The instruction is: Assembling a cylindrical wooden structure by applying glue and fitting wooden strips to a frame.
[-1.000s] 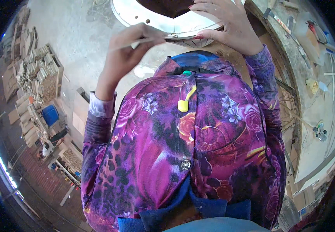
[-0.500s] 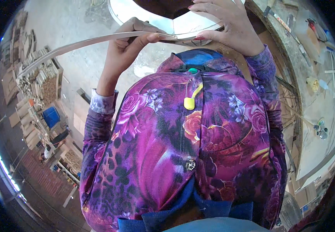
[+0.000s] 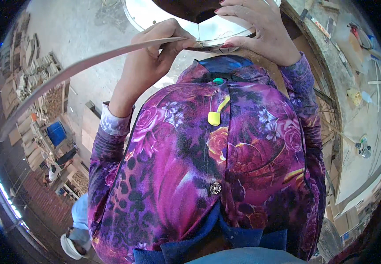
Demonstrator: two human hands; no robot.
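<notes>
At the top of the view is a white rounded panel (image 3: 179, 22) with a large dark opening in its middle. My right hand (image 3: 267, 37) grips its right side, fingers on the upper face and thumb at the near edge. A long, thin, pale strip (image 3: 98, 56) runs from that near edge out to the left. My left hand (image 3: 153, 53) pinches it close to the panel, thumb and fingers closed at the edge. Beyond my hand the free length bows toward the lower left, its far end blurred. The strip's end under my fingertips is hidden.
Stacked wood pieces (image 3: 49, 94) and a blue bin (image 3: 56, 133) stand on the left. A trousered leg (image 3: 81, 215) with a pale shoe shows at lower left. On the right, a marble-patterned surface (image 3: 364, 145) holds small items; a hammer (image 3: 305, 12) lies at upper right.
The strip's free length has swung lower and nearer on the left. My left hand has turned and moved slightly toward the panel. A leg has appeared at lower left. My right hand stays put.
</notes>
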